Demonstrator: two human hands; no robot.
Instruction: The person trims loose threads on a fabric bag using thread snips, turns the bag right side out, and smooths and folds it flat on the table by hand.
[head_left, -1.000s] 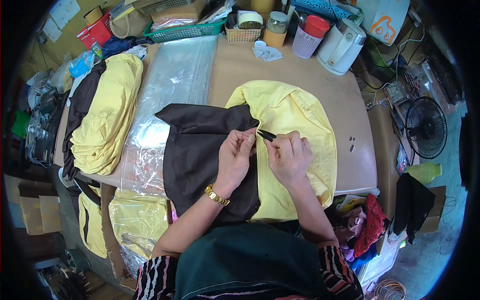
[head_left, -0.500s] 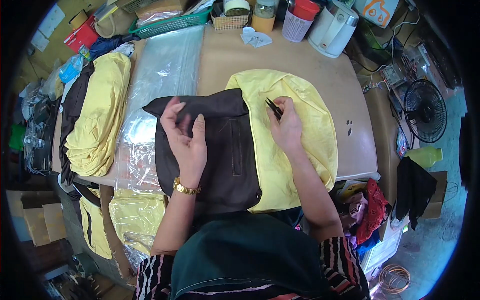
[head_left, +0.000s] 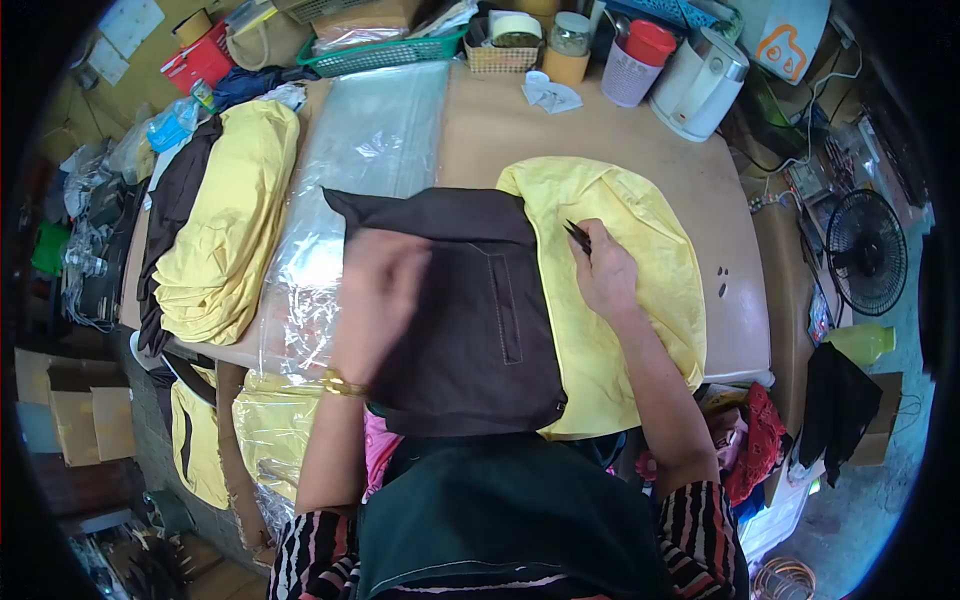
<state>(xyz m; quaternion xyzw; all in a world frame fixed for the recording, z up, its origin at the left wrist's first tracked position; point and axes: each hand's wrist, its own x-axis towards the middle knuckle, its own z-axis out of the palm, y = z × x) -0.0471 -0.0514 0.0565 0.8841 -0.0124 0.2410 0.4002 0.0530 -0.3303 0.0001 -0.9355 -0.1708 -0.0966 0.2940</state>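
A dark brown and yellow garment lies on the table in front of me, its dark part (head_left: 450,340) on the left and its yellow part (head_left: 640,220) on the right. My left hand (head_left: 385,285), smeared by motion, is over the left side of the dark part; its fingers are too blurred to read. My right hand (head_left: 607,270) is closed around small black snips (head_left: 579,237), tips pointing up and left, over the yellow part. A stitched slit (head_left: 505,308) shows on the dark cloth.
Clear plastic sheets (head_left: 375,140) lie left of the garment, beside a folded yellow pile (head_left: 230,220). Along the back stand a green basket (head_left: 385,55), jars, a purple cup (head_left: 628,78) and a white kettle (head_left: 698,85). A fan (head_left: 866,250) is at the right.
My hands have moved apart from the seam where they met. The left went leftward over the dark cloth; the right drew back with the snips. The slit in the dark part is now uncovered.
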